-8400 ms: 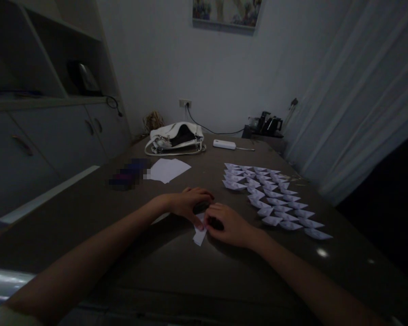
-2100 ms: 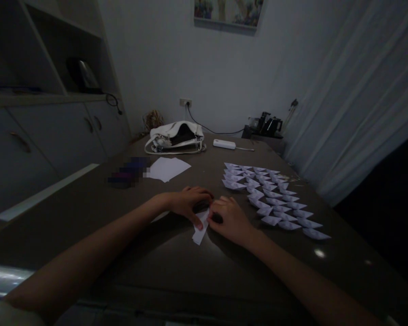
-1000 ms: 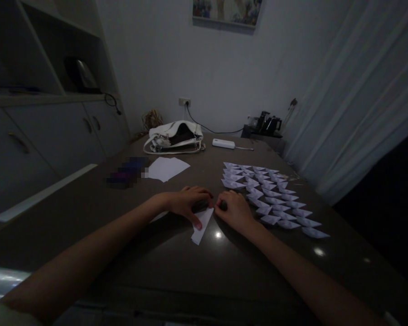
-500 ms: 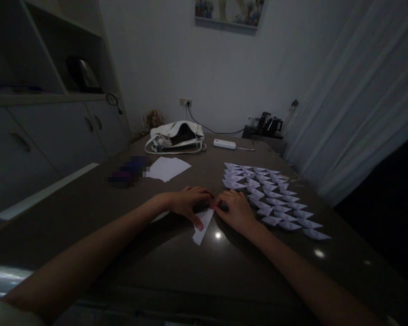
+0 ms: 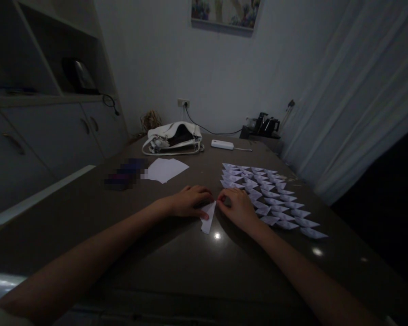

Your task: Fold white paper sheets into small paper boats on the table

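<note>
A small folded white paper [image 5: 209,219] lies at a slant on the dark table in front of me. My left hand [image 5: 191,202] is closed on it, the thumb pressing its left side and the fingers curled behind its upper edge. Thumb and forefinger of my right hand [image 5: 237,207] are pinched together at the paper's upper right corner; the exact contact there is too small to make out. Just beyond my right hand stand several folded paper boats [image 5: 272,195] in rows. Flat white paper sheets [image 5: 166,169] lie farther back on the left.
A white handbag [image 5: 174,137] sits at the far edge of the table [image 5: 177,262], with a white power strip [image 5: 222,145] and its cord to the right. A pixelated dark object [image 5: 125,174] lies left of the sheets. Dark kettles [image 5: 269,126] stand beyond the table.
The folded paper has turned more upright, and less of its lower part shows. My left thumb has moved up and right along it. The view has shifted slightly.
</note>
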A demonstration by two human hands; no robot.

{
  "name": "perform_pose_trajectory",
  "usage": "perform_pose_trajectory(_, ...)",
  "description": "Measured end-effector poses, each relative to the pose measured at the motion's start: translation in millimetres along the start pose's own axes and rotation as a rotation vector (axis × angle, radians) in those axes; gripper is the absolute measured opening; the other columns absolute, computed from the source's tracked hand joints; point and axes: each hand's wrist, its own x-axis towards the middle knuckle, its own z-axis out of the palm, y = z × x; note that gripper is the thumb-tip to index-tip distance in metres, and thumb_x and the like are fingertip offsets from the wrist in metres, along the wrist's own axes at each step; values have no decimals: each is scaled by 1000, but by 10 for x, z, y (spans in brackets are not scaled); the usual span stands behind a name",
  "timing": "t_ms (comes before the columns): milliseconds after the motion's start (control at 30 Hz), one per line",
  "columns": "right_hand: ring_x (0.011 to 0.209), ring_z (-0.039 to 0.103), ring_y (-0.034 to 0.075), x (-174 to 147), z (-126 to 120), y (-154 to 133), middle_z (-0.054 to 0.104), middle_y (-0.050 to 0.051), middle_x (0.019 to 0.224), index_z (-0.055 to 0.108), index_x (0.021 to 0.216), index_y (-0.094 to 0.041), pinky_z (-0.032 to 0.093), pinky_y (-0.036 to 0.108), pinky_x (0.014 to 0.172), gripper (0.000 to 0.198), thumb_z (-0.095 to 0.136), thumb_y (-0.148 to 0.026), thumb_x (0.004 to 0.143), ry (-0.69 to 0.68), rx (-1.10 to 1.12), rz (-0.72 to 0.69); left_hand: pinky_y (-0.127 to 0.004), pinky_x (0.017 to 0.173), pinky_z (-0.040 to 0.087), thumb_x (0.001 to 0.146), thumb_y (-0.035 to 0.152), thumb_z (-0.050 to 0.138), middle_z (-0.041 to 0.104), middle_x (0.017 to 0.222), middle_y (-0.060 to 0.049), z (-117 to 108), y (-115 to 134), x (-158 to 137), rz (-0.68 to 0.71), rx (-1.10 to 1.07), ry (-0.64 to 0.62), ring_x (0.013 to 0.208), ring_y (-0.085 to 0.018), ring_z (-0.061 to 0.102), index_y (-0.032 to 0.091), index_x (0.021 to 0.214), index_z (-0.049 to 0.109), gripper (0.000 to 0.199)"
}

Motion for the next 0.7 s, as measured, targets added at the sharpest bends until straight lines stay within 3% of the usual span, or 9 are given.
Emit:
perform_pose_trajectory(233,83,61,22,21,7,80,69,3,81,68,81,-20,38,33,75,6,64,-18,85,-46,-38,6,-48,101,33,90,48,58,51,134,-11,80,-48,25,-14,46,66,126,-31,44,25,130,52,48)
perform_pose_trajectory(400,84,60,22,24,36,91,68,3,80,69,80,-19,37,32,73,3,71,-20,81,-77,-48,-35,-48,101,32,90,48,58,51,135,-10,82,-45,26,-19,45,75,125,-31,45,26,130,53,47)
perform_pose_trajectory(700,89,59,20,-66,-99,-78,68,2,86,67,82,-20,36,32,78,5,71,-23,82,-210,80,-161,-47,99,33,90,51,55,53,133,-10,89,-55,28,-13,39,82,124,-31,45,25,129,53,48)
